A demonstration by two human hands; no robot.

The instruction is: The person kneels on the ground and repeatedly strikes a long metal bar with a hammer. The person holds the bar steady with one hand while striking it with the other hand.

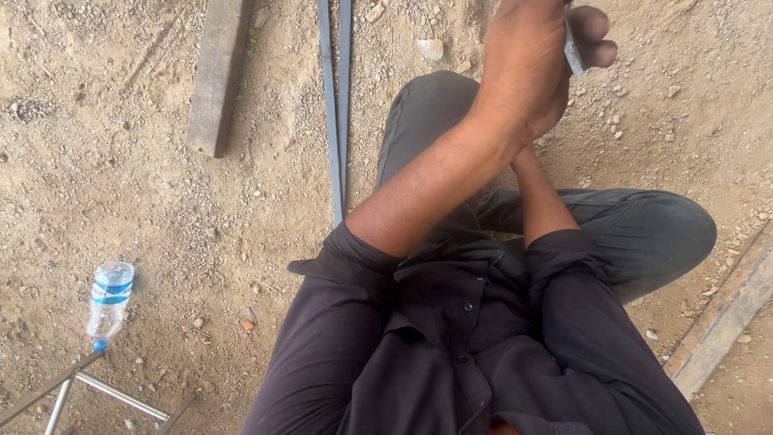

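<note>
Gripping a small grey metal piece (573, 50) | left hand (527, 60) closed round it, raised over the knees | right hand hidden behind the left forearm (grip cannot be told) | piece looks stiff, light, hard-edged; best held by its flat sides | plastic water bottle (109, 302) lies well apart on the dirt.

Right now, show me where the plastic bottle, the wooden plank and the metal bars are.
plastic bottle (109, 300): head view, on its labelled body.
wooden plank (216, 76): head view, mid-length of its top face.
metal bars (336, 105): head view, between the two bars' middle stretch.
</note>
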